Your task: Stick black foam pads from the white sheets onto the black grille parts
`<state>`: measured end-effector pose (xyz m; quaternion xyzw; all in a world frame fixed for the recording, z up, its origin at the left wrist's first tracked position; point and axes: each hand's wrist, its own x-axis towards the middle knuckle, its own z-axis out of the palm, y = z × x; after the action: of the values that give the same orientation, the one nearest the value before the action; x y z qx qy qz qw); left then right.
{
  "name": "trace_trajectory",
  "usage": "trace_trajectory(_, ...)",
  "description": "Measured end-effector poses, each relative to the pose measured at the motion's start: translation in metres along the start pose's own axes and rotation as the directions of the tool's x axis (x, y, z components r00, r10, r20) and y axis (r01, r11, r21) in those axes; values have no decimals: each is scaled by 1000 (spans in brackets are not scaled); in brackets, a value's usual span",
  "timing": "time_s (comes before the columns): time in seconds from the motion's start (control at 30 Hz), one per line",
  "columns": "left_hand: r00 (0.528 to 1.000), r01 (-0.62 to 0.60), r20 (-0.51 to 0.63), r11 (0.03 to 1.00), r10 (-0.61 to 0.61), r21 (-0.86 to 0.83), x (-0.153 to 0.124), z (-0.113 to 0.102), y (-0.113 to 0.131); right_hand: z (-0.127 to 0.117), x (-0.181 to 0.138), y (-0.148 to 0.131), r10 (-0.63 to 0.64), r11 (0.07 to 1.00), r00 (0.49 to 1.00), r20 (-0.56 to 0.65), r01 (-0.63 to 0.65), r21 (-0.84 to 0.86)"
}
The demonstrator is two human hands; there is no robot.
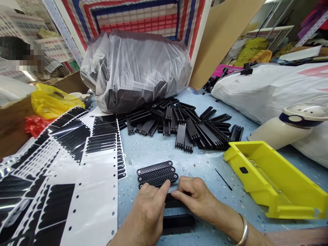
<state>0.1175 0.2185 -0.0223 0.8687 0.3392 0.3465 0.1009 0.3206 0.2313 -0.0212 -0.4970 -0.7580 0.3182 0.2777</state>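
Note:
A flat black plastic bar [174, 201] lies across the space between my two hands at the front of the table. My left hand [148, 213] is closed at its left end, index finger stretched along it. The thumb and curled fingers of my right hand [198, 194] press together on its right end. Nearer to me, a second flat black bar [178, 222] with a rounded end lies beside my left hand, its left end hidden. Just beyond my hands, a folded black piece with crosshatched, round-ended bars and rivets [157, 174] rests on the table.
Sheets of black stickers [99, 171] cover the left. Behind are a heap of black slotted plastic parts [184, 126] and a stuffed clear plastic bag [138, 68]. At right are a yellow bin [289, 177], a thin black stick [223, 179] and a white bottle [279, 131]. A person sits far left.

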Motion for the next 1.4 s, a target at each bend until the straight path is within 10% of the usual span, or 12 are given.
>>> trace_trajectory(0.4,1000,-5,-6,1000,5,5,0,-3,2,-17,-2,-10,145,988,988,-46,-143,57)
trace_trajectory(1.1,964,165,-198,983,-178,-81,-38,-22,-20,19,14,-12,-109,989,992,-67,102,-110)
trace_trajectory(1.4,945,195,-250,977,-211,-88,-45,-17,-20,-6,9,-18,181,975,983,-6,-179,131)
